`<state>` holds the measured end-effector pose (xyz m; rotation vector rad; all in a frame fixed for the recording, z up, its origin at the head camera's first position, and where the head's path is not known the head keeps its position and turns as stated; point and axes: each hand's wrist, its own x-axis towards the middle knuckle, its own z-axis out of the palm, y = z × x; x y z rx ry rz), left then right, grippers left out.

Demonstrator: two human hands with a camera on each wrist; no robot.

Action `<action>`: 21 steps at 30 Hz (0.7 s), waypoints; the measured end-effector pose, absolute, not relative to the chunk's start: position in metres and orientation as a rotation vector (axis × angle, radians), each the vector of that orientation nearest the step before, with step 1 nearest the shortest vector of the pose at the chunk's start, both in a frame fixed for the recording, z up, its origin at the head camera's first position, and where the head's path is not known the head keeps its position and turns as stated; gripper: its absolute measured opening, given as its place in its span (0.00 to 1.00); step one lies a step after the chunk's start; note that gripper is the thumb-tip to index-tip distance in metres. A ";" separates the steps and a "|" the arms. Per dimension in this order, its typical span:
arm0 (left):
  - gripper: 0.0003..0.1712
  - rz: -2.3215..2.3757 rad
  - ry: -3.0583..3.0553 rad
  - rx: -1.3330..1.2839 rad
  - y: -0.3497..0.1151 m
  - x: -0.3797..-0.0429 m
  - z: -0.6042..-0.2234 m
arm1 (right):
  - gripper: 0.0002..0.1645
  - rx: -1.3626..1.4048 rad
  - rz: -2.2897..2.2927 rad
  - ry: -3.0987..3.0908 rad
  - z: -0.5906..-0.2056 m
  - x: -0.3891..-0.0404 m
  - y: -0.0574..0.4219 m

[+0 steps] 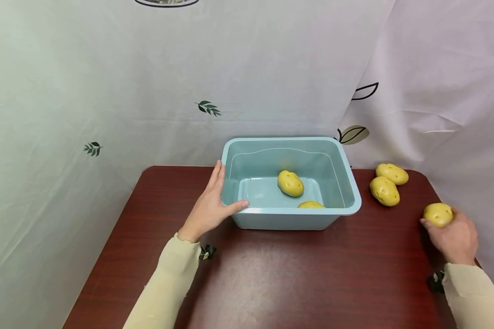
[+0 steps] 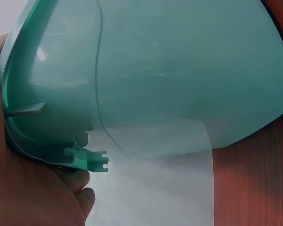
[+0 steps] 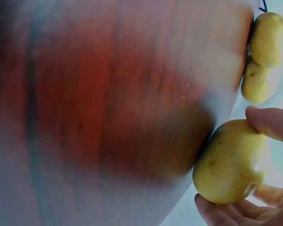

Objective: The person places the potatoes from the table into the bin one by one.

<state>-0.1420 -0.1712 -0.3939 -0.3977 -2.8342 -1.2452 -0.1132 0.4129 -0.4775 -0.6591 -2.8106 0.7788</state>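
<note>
A light blue plastic tub (image 1: 288, 220) stands near the back of the table, with a potato (image 1: 290, 183) on its floor and a second potato (image 1: 311, 204) partly hidden behind the front wall. My left hand (image 1: 207, 208) rests on the tub's left rim, thumb over the front corner and fingers straight along the side. At the table's right side, my right hand (image 1: 457, 233) grips a potato (image 1: 438, 214) between thumb and fingers. In the right wrist view that potato (image 3: 228, 162) sits at the table surface, fingers curled around it.
Two more potatoes, one nearer (image 1: 384, 191) and one behind it (image 1: 392, 173), lie touching to the right of the tub. The dark red wooden table (image 1: 296, 274) backs onto a pale leaf-patterned cloth (image 1: 271, 68), which also hangs along both sides.
</note>
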 end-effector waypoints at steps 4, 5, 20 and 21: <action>0.66 -1.241 -2.835 -0.403 -0.170 -0.142 -0.393 | 0.50 -0.687 0.760 -2.804 -0.476 -0.113 0.411; 0.66 -1.239 -2.835 -0.405 -0.170 -0.142 -0.393 | 0.50 -0.696 0.756 -2.804 -0.475 -0.113 0.410; 0.67 -1.237 -2.835 -0.407 -0.171 -0.143 -0.394 | 0.50 -0.659 0.747 -2.792 -0.465 -0.115 0.399; 0.67 -1.237 -2.835 -0.406 -0.171 -0.143 -0.395 | 0.50 -0.651 0.745 -2.789 -0.464 -0.115 0.398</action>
